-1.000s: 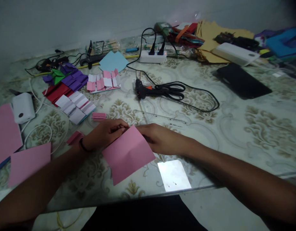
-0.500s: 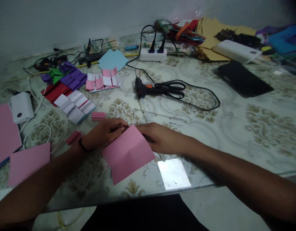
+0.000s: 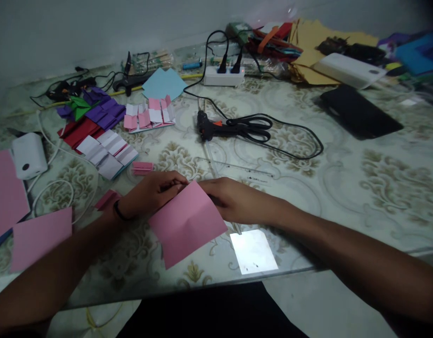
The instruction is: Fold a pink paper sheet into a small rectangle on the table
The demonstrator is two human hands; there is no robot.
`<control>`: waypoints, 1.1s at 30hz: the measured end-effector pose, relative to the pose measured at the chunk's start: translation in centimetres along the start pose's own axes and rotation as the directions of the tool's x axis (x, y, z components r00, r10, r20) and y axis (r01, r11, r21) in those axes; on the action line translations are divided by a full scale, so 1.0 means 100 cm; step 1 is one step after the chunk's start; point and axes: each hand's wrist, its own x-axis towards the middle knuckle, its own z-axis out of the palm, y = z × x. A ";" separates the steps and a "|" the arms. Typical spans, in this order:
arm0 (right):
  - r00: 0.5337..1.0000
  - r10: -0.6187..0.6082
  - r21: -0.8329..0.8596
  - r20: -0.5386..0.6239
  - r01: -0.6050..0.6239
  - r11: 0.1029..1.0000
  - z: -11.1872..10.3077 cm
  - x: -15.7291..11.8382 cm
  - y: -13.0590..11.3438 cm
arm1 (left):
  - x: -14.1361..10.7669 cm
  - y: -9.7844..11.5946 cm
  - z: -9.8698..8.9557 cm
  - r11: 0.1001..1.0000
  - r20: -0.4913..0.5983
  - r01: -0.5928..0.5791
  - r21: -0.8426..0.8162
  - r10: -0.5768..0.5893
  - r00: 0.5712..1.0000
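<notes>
A pink sheet of paper (image 3: 188, 224) slants toward me over the table's front, its far edge between my hands. My left hand (image 3: 155, 192) has its fingers curled closed along the upper left edge of that sheet. On the other side, my right hand (image 3: 233, 199) grips the upper right edge; the sheet hides part of its fingers. Beyond my left hand lies a small folded pink paper piece (image 3: 142, 168), and another folded pink piece (image 3: 108, 199) rests by my left wrist. Past my right hand is a black glue gun (image 3: 211, 129) with a coiled cord.
A clear ruler (image 3: 237, 169) lies beyond my hands. Folded white and pink paper (image 3: 109, 154) sits at the left, beside a pink sheet (image 3: 42, 239) and a white cable. A power strip (image 3: 224, 76) stands at the back; a black phone-like slab (image 3: 359, 112) lies at the right.
The view has shifted very slightly. My hands and the pink sheet keep almost the same pose.
</notes>
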 end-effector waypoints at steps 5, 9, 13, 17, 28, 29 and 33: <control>1.000 0.002 -0.002 0.001 -0.002 1.000 -0.001 -0.001 0.000 | 0.000 0.000 0.000 1.000 0.005 0.000 -0.004 0.000 1.000; 1.000 -0.006 -0.013 -0.003 0.006 1.000 0.000 0.000 0.001 | 0.000 0.002 0.000 1.000 -0.003 0.007 -0.014 -0.007 1.000; 1.000 -0.001 -0.004 -0.003 0.001 1.000 -0.001 0.000 0.000 | 0.000 0.003 0.000 1.000 -0.005 0.002 -0.007 -0.002 1.000; 1.000 0.002 -0.003 0.000 -0.002 1.000 -0.001 -0.001 -0.001 | 0.000 0.002 -0.001 1.000 -0.004 -0.001 0.006 0.001 1.000; 1.000 -0.002 0.009 0.004 0.002 1.000 -0.002 -0.001 -0.001 | -0.001 -0.002 0.001 1.000 -0.024 -0.011 0.014 0.011 1.000; 1.000 -0.009 0.009 0.002 0.009 1.000 -0.002 -0.001 -0.001 | -0.001 -0.002 0.001 1.000 -0.025 -0.012 0.016 0.013 1.000; 1.000 -0.017 0.005 0.000 0.017 1.000 -0.002 -0.001 -0.001 | -0.001 -0.002 0.001 1.000 -0.021 0.002 0.018 -0.001 1.000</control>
